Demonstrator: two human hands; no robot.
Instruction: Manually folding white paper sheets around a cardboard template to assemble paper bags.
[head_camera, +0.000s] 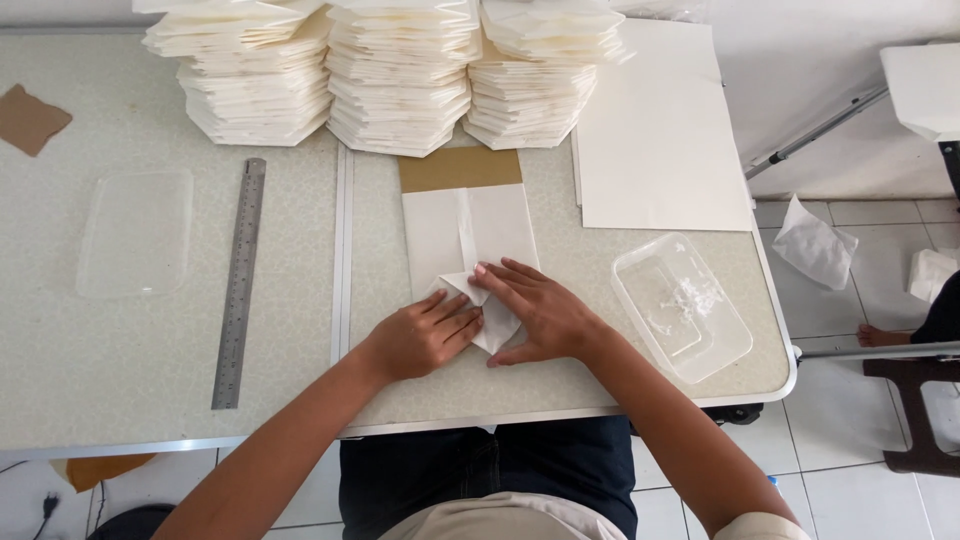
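Here, both hands, left hand and right hand, press the paper bag flat.

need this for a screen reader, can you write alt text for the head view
Seen from above, a person's left hand and right hand press flat on a folded white paper piece on a speckled table. Stacks of folded paper stand behind, a steel ruler left, a clear plastic container right.

Bright, even daylight; soft shadows cast under hands; sharp focus; slight wide-angle bending seen far from hands.
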